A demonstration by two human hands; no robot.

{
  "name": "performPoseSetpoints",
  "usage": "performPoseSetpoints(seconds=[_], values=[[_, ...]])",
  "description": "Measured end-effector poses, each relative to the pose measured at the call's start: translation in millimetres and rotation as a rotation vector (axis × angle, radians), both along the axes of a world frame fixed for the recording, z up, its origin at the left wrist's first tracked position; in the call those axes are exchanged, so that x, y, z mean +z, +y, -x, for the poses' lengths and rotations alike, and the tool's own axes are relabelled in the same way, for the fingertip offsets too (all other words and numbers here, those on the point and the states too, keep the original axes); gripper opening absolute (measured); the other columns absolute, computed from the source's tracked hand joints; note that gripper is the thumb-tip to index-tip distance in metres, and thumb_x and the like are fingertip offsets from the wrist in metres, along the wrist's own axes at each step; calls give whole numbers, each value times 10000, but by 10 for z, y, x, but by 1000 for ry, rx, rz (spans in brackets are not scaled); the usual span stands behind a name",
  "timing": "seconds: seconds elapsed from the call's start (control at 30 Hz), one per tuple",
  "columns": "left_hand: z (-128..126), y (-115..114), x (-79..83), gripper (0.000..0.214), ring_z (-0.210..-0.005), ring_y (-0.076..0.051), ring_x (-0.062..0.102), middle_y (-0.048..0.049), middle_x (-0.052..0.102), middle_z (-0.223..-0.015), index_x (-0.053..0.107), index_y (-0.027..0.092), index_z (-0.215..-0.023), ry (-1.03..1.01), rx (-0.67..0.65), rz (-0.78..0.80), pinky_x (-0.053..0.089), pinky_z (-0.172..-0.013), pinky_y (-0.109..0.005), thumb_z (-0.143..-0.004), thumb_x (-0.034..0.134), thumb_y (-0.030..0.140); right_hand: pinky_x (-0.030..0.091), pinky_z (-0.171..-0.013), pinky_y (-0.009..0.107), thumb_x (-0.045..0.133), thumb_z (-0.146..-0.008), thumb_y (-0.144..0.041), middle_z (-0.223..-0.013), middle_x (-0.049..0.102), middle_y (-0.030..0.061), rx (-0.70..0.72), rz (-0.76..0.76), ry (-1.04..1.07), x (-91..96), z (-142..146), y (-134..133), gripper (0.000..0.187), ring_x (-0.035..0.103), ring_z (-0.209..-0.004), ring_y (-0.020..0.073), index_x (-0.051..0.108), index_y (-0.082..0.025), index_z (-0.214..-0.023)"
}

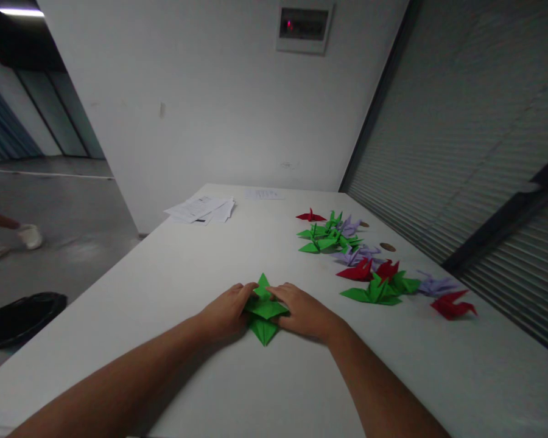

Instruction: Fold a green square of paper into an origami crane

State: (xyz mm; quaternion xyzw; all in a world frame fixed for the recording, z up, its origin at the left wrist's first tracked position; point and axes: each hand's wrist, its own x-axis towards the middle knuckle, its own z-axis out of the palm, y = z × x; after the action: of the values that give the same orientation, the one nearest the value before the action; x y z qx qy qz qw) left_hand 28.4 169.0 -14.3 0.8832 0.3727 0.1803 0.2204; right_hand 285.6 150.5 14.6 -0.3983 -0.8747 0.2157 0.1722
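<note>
A partly folded green paper piece (263, 311) lies flat on the white table (201, 267) near its front middle. My left hand (226, 311) presses on the paper's left side with its fingers bent over the edge. From the right, my right hand (301, 311) pinches the paper's upper fold with fingers together. Both hands touch the paper and each other at the fingertips.
Several finished paper cranes in green (325, 236), red (452, 304) and purple (438, 283) lie scattered at the right. White printed sheets (201, 209) lie at the far left edge. A black bin (21, 317) stands on the floor left, and someone's shoes (27, 236) show beyond.
</note>
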Motion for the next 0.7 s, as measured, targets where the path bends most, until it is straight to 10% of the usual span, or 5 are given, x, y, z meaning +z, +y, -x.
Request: performPoseSetpoints(seconds=[0.43, 0.7], values=[[-57, 29, -58, 585, -1068, -277, 700, -123, 736, -1137, 526, 202, -1343, 15, 150, -10, 536, -929, -380, -788, 581, 27, 488, -926, 318, 633, -768, -16, -1061, 774, 68, -230, -49, -75, -156, 228, 57, 454, 684, -1005, 237, 732, -220, -1162], [-77, 19, -14, 484, -946, -263, 711, -89, 750, -1021, 540, 213, -1310, 60, 220, -49, 516, -827, -344, -844, 581, 88, 484, -1026, 364, 667, -826, -95, -1221, 760, 127, -340, -37, -75, -200, 307, 75, 460, 696, -1135, 273, 691, -177, -1278]])
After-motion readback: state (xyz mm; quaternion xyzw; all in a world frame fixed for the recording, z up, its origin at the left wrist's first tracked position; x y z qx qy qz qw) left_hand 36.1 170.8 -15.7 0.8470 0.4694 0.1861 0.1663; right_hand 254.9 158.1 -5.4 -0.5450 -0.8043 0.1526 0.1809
